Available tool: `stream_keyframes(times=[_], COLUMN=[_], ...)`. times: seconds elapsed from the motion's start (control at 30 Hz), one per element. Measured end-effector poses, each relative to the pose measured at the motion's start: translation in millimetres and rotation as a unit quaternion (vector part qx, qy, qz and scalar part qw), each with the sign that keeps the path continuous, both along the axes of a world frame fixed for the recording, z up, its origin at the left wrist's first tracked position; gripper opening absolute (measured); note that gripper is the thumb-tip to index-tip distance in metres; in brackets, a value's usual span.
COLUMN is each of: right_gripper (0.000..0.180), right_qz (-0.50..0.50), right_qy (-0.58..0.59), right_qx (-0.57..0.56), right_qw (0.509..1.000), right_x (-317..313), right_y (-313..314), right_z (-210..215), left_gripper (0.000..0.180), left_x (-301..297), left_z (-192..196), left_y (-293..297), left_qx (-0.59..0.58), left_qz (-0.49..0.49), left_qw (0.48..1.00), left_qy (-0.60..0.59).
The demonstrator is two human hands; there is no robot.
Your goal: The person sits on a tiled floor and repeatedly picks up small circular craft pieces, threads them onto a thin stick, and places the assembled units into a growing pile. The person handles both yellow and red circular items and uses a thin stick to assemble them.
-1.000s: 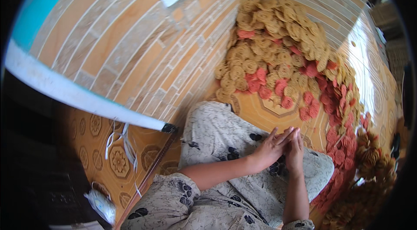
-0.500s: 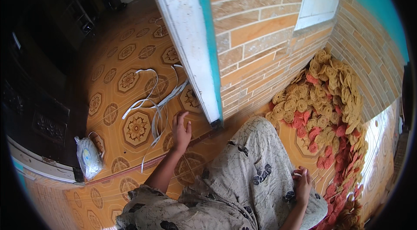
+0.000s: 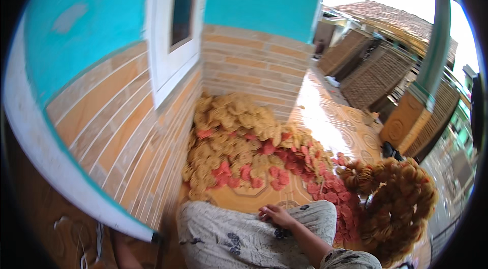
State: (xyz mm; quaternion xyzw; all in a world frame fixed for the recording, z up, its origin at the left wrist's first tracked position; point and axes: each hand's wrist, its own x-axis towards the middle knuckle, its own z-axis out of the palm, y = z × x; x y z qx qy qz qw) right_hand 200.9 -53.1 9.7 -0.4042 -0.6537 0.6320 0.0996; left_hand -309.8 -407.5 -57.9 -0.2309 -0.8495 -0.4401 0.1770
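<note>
My right hand (image 3: 274, 214) rests on the patterned pale cloth (image 3: 229, 231) over my lap. Its fingers are loosely apart and nothing shows in them. At the lower left, part of my left arm (image 3: 124, 251) shows, dim and blurred beside the door frame; its fingers cannot be made out. Pale strips (image 3: 99, 236) lie on the floor near that arm. Beyond my knees, a large heap of thin, round, lacy discs, tan (image 3: 234, 111) and red (image 3: 330, 187), spreads from the wall corner towards the right.
A bulky bundle of brownish discs (image 3: 394, 208) stands at the right. On the left are a white door frame (image 3: 66, 167) and a brick-patterned wall (image 3: 112, 137). Farther off, woven panels (image 3: 376, 73) lean near a green post (image 3: 434, 50) with a tiled base (image 3: 401, 121).
The view has swung to the right and up, bringing the disc heap to the middle and the outdoor area into sight. My left hand has slipped to the lower edge; my right stays on my lap.
</note>
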Motion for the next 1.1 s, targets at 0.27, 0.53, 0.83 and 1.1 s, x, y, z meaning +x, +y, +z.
stream_keyframes(times=[0.27,0.53,0.83,1.1], right_gripper=[0.044,0.045,0.038,0.033], right_qz=[0.028,0.041,0.033,0.031], right_qy=[0.032,0.034,0.071,0.097], right_qx=[-0.029,0.003,0.012,0.041], right_qw=[0.999,0.999,0.997,0.994], right_x=[-1,-4,-2,-5], right_y=[8,9,4,5], right_z=[-12,-16,-17,-22], left_gripper=[0.060,0.061,0.063,0.064], left_x=[35,78,133,154], left_z=[45,84,100,101], left_y=[58,168,256,281], left_qx=[-0.007,-0.012,-0.032,-0.053], left_qz=[-0.035,-0.185,-0.310,-0.348], left_qw=[0.996,0.976,0.940,0.924], left_qy=[-0.083,-0.115,-0.136,-0.149])
